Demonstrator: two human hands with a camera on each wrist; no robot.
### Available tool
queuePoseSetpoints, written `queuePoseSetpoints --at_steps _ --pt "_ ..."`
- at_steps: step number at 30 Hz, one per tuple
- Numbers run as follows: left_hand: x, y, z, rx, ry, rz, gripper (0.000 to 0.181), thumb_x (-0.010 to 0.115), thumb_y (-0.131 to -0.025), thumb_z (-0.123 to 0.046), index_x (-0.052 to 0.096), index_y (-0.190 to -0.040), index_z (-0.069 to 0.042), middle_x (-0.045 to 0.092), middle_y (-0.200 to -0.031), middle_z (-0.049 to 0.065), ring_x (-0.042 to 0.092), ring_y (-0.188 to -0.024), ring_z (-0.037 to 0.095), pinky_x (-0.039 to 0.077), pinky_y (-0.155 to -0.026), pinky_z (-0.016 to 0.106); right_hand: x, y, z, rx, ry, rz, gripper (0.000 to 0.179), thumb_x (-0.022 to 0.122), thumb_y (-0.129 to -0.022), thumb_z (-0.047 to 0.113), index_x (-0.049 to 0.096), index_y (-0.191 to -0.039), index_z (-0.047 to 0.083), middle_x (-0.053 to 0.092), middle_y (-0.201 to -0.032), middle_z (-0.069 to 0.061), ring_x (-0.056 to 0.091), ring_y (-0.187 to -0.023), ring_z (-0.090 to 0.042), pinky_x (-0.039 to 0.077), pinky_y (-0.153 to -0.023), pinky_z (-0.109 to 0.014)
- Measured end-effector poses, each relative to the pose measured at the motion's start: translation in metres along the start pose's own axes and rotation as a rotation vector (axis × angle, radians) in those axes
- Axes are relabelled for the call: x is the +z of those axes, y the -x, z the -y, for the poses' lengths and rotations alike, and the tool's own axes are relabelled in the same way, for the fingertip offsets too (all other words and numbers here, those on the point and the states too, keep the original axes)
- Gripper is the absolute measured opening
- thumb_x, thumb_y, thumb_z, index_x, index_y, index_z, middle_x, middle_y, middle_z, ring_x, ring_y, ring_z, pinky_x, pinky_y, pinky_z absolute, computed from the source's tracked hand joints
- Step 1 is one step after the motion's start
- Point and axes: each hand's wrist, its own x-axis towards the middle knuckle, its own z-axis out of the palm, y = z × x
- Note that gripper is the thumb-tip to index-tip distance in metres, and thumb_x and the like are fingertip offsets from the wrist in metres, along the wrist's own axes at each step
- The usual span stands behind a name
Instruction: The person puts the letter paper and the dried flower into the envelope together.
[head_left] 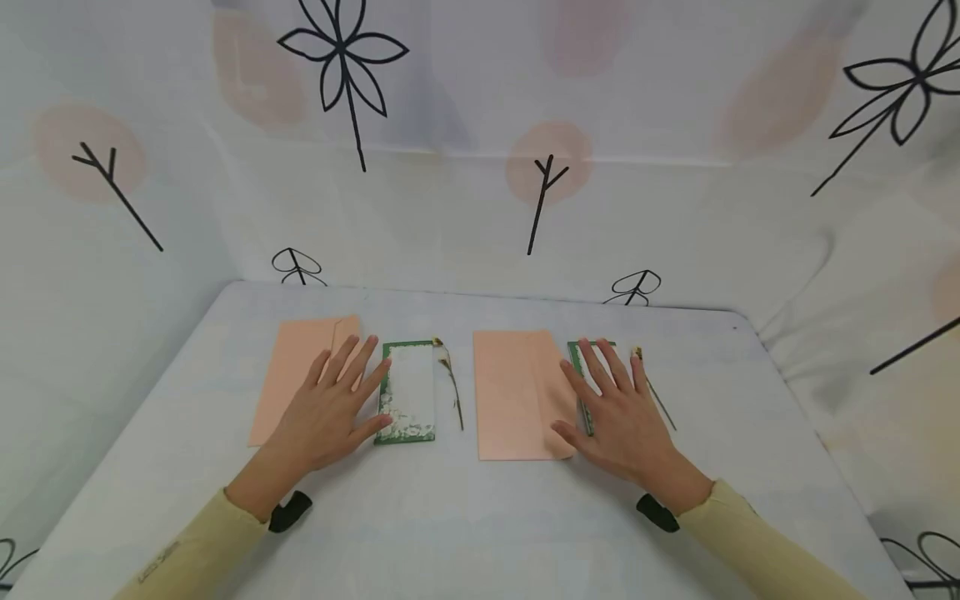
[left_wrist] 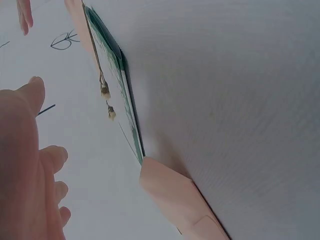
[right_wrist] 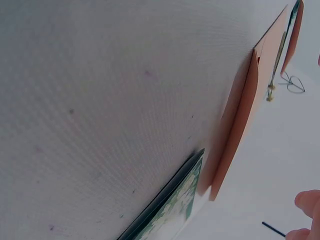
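My left hand [head_left: 326, 421], fingers spread and holding nothing, overlaps a peach envelope [head_left: 292, 358] in the head view. Just right of its fingertips lies a green-bordered white card [head_left: 411, 383] with a floral pattern at the bottom. Beside that card is a thin dried flower [head_left: 454, 387]. My right hand [head_left: 626, 425], also spread with nothing in it, covers most of a second green-bordered card [head_left: 577, 360]. Its thumb overlaps the flap side of another peach envelope [head_left: 510, 396]. A second dried flower [head_left: 662, 404] shows beyond its little finger. In the left wrist view the fingers [left_wrist: 60, 159] appear raised above the surface.
A white cloth covers the table [head_left: 465, 533]. Behind and to the sides hangs a pale curtain [head_left: 442, 208] printed with black plant outlines and peach blots. A black band [head_left: 290, 512] sits at the left wrist, and a similar one [head_left: 657, 512] at the right.
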Motion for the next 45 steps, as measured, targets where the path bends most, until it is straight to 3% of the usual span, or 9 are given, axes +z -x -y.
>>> queuePoseSetpoints --at_steps 7,12,17,21,25,29,35,41,45 --pt "0.001 -0.001 0.000 0.015 0.036 -0.019 0.076 0.034 -0.100 -0.065 0.037 -0.154 -0.011 0.014 -0.164 0.014 0.010 -0.149 0.038 0.013 -0.114 0.058 0.000 0.002 -0.002 0.014 -0.008 0.001 0.086 0.021 -0.097 0.072 0.044 -0.149 0.008 0.022 -0.161 -0.019 0.013 -0.149 -0.039 0.003 -0.114 -0.062" --pt "-0.002 -0.002 0.000 0.014 0.076 -0.013 0.071 0.040 -0.101 -0.060 0.040 -0.152 -0.011 0.019 -0.163 0.013 0.012 -0.149 0.037 0.013 -0.114 0.058 0.000 0.002 -0.002 0.033 -0.023 0.000 0.082 0.026 -0.098 0.069 0.045 -0.149 0.008 0.021 -0.162 -0.018 0.014 -0.149 -0.039 0.009 -0.114 -0.062" --pt "-0.005 -0.004 0.001 0.020 0.094 -0.022 0.065 0.040 -0.103 -0.055 0.043 -0.150 -0.011 0.030 -0.159 0.013 0.021 -0.146 0.036 0.019 -0.113 0.056 -0.001 0.002 -0.003 0.058 -0.075 -0.017 0.070 0.049 -0.098 0.056 0.048 -0.147 0.006 0.028 -0.159 -0.018 0.018 -0.148 -0.037 0.023 -0.111 -0.061" --pt "-0.008 -0.005 0.002 0.004 0.173 -0.047 0.055 0.055 -0.100 -0.042 0.050 -0.145 -0.010 0.044 -0.151 0.013 0.036 -0.139 0.035 0.029 -0.110 0.053 -0.003 0.000 -0.002 0.091 -0.157 -0.025 0.063 0.065 -0.092 0.038 0.053 -0.142 0.002 0.038 -0.154 -0.020 0.026 -0.145 -0.037 0.029 -0.109 -0.056" --pt "-0.009 -0.004 0.004 -0.057 0.271 -0.083 0.047 0.065 -0.096 -0.032 0.060 -0.137 -0.010 0.056 -0.141 0.011 0.051 -0.128 0.032 0.041 -0.102 0.050 -0.005 -0.002 -0.001 0.158 -0.247 0.011 0.057 0.066 -0.094 0.032 0.054 -0.140 0.001 0.042 -0.151 -0.019 0.033 -0.142 -0.037 0.035 -0.106 -0.056" --pt "-0.010 -0.001 0.010 -0.136 0.325 -0.133 0.036 0.067 -0.094 -0.025 0.066 -0.127 -0.012 0.066 -0.125 0.008 0.062 -0.112 0.028 0.052 -0.084 0.047 -0.005 -0.003 0.000 0.218 -0.327 0.011 0.051 0.065 -0.096 0.028 0.056 -0.138 0.001 0.048 -0.147 -0.018 0.041 -0.136 -0.038 0.038 -0.102 -0.057" --pt "-0.014 0.005 0.024 -0.253 0.371 -0.111 0.030 0.065 -0.097 -0.021 0.066 -0.124 -0.008 0.071 -0.102 0.005 0.066 -0.086 0.023 0.050 -0.063 0.037 -0.001 -0.005 0.001 0.269 -0.472 -0.079 0.038 0.068 -0.095 0.015 0.064 -0.131 0.004 0.060 -0.134 -0.016 0.057 -0.122 -0.037 0.047 -0.093 -0.056" --pt "-0.014 0.013 0.042 -0.368 0.403 -0.055 0.030 0.064 -0.098 -0.021 0.063 -0.124 -0.007 0.069 -0.104 0.009 0.065 -0.087 0.028 0.049 -0.063 0.042 0.004 -0.011 0.005 0.313 -0.612 -0.109 0.033 0.067 -0.095 0.013 0.067 -0.127 0.006 0.069 -0.122 -0.010 0.068 -0.098 -0.028 0.053 -0.068 -0.043" --pt "-0.012 0.019 0.056 -0.391 0.433 -0.038 0.035 0.063 -0.098 -0.024 0.060 -0.128 -0.005 0.068 -0.112 0.012 0.064 -0.097 0.032 0.050 -0.071 0.049 0.006 -0.016 0.010 0.342 -0.700 -0.100 0.032 0.067 -0.095 0.013 0.068 -0.126 0.005 0.070 -0.118 -0.011 0.069 -0.098 -0.027 0.055 -0.075 -0.045"
